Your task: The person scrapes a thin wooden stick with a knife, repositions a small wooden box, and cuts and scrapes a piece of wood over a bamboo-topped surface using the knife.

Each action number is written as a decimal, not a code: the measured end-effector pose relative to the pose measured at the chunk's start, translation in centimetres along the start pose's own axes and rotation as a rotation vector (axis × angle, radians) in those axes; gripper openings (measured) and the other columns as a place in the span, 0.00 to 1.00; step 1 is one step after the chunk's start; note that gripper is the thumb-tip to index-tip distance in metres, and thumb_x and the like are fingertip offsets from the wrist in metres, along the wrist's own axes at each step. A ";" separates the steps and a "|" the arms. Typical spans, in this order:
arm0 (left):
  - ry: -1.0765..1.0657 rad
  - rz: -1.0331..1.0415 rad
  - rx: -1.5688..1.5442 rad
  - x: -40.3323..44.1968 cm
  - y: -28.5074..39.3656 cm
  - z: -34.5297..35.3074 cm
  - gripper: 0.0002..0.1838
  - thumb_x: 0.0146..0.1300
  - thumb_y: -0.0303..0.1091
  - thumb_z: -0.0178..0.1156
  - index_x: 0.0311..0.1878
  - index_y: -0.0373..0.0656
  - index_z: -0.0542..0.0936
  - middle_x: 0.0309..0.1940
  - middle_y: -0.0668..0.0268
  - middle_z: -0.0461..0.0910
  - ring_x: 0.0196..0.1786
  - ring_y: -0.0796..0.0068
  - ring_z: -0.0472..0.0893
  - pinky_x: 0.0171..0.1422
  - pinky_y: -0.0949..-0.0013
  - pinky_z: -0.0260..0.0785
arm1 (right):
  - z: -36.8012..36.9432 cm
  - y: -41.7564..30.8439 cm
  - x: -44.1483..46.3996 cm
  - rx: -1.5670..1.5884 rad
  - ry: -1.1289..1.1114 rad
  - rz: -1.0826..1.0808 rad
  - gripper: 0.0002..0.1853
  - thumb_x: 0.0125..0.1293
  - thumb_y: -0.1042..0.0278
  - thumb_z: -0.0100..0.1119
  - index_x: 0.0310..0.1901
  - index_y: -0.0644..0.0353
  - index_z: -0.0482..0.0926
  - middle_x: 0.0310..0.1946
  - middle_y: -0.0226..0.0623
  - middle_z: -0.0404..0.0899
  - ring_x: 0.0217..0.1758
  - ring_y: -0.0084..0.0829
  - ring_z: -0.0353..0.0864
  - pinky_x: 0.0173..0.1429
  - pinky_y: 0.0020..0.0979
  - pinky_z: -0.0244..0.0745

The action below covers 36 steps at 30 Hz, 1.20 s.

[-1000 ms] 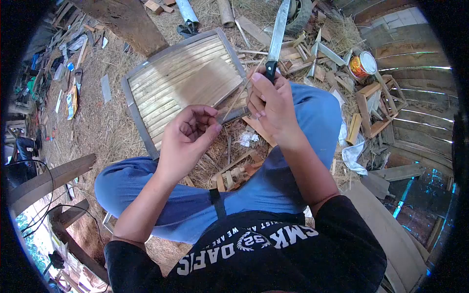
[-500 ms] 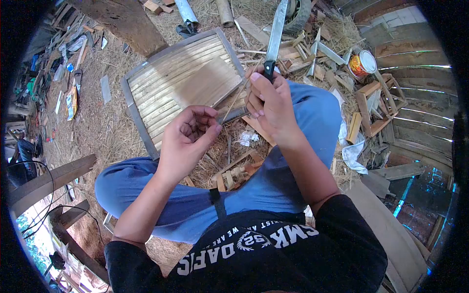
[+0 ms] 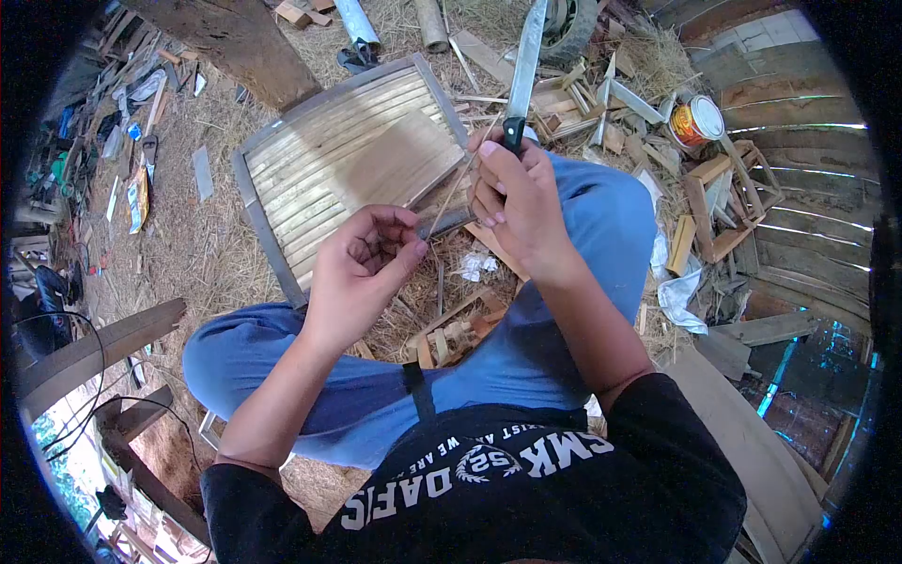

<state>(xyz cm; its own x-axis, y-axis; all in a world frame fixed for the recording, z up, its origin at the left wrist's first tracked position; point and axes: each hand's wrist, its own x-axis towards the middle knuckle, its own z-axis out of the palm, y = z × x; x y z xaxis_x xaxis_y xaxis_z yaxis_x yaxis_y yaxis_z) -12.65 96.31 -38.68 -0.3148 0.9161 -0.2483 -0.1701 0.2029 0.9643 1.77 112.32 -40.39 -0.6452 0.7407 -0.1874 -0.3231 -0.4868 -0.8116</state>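
A thin stick (image 3: 449, 199) slants up between my hands. My left hand (image 3: 362, 268) pinches its lower end between thumb and curled fingers. My right hand (image 3: 520, 197) is closed around the black handle of a knife (image 3: 527, 70), whose long blade points up and away from me. The stick's upper part passes by the fingertips of my right hand; whether they press on it I cannot tell. Below and beyond the hands lies a framed slatted panel (image 3: 310, 155) with a flat wooden board (image 3: 399, 160) on it.
Straw and wood scraps cover the ground around my crossed legs. On the right are a paint bucket (image 3: 697, 122), a small wooden frame (image 3: 700, 211) and a plank wall (image 3: 799, 179). A wooden post (image 3: 230, 47) stands beyond the panel. A saw (image 3: 149, 155) lies far left.
The knife has shifted slightly left in my right hand. More of the thin stick shows above the right fingers. My left hand stays nearly still.
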 end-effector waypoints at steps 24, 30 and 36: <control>0.144 0.150 0.160 2.3 -4.7 -0.7 0.11 0.72 0.26 0.63 0.56 0.39 0.79 0.37 0.69 0.80 0.33 0.85 0.76 0.37 0.74 0.71 | -1.0 3.0 2.3 -0.043 0.115 0.063 0.06 0.76 0.65 0.60 0.45 0.56 0.76 0.17 0.19 0.62 0.13 0.15 0.57 0.19 0.25 0.52; 0.224 0.379 0.525 4.6 -7.2 -2.2 0.09 0.66 0.24 0.63 0.49 0.40 0.83 0.36 0.59 0.80 0.31 0.64 0.78 0.39 0.63 0.72 | -2.1 6.4 4.2 -0.102 0.262 0.176 0.07 0.76 0.62 0.62 0.45 0.53 0.76 0.18 0.16 0.61 0.14 0.15 0.56 0.20 0.24 0.53; 0.271 0.400 0.613 5.5 -9.7 -3.4 0.07 0.66 0.26 0.63 0.46 0.38 0.84 0.35 0.52 0.78 0.38 0.49 0.80 0.45 0.55 0.73 | -3.9 8.5 4.5 -0.282 0.384 0.173 0.08 0.77 0.58 0.61 0.44 0.52 0.77 0.18 0.16 0.63 0.13 0.14 0.59 0.19 0.24 0.55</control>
<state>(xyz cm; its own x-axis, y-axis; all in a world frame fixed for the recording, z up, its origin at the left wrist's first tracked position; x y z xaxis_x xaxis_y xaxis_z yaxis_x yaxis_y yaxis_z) -15.87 98.21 -49.75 -0.4745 0.8593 0.1911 0.5257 0.1025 0.8445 -1.17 113.31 -50.28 -0.3542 0.8027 -0.4798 -0.0003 -0.5131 -0.8583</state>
